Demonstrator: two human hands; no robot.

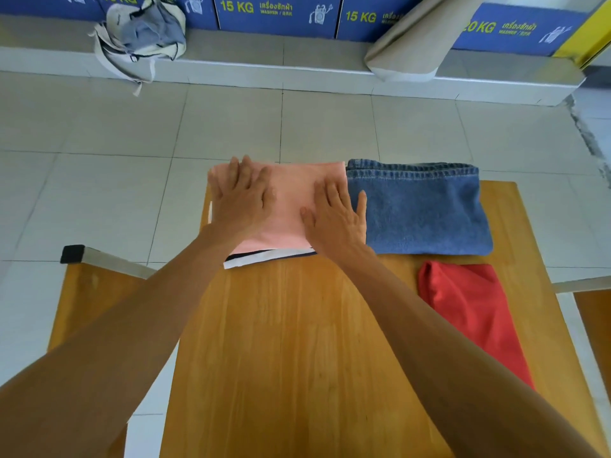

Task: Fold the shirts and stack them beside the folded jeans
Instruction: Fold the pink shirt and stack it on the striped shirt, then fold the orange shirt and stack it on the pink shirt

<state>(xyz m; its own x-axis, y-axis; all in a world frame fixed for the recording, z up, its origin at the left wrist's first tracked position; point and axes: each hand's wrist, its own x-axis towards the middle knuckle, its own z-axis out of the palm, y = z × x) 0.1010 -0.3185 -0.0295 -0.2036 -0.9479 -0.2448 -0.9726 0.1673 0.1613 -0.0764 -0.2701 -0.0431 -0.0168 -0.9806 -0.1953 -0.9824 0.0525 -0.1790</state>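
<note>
A folded pink shirt (291, 196) lies at the far edge of the wooden table (297, 342), on top of a folded white and dark shirt (264, 257) whose edge shows beneath it. Folded blue jeans (420, 209) lie right beside the pink shirt, touching it. My left hand (241, 196) rests flat with fingers spread on the pink shirt's left part. On the same shirt's right part, my right hand (334, 216) lies flat, its thumb reaching over the jeans' edge. A red shirt (469, 312) lies unfolded, bunched lengthwise, at the table's right side.
A wooden bench with a metal frame (99, 259) stands left of the table. Another wooden seat edge (595, 312) shows at the right. On the tiled ledge behind sit a cloth bag (142, 38) and a beige roll (416, 44) before blue washer panels.
</note>
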